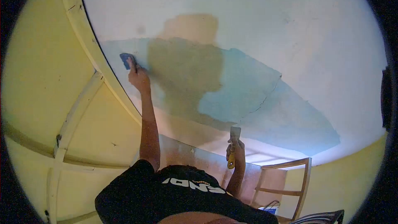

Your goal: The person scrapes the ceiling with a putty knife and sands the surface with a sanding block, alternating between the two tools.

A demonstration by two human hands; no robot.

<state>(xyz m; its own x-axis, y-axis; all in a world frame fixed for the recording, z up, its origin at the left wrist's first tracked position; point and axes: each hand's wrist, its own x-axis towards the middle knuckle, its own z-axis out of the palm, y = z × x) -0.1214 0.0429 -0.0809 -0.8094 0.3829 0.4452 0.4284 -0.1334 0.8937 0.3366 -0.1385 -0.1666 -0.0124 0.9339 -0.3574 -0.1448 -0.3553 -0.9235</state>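
My left hand [139, 76] is raised to the pale overhead surface [261, 12], with its fingers closed on a dark flat blade [126, 61] that lies against it. Lower and to the right, my right hand [237, 150] grips a putty knife [235, 134] by its yellow handle, blade upward. The blade's tip is near the lower edge of a blue-green patch [244, 70] on the surface. A thin crack line runs through the patch's right part. A dark shadow falls across the patch between my hands.
Yellow panels [37, 79] with a pale wooden frame [83, 93] stand at the left. An open wooden frame [306, 186] is at the lower right, near dark curved bars [323, 217]. My black shirt [137, 199] fills the bottom centre.
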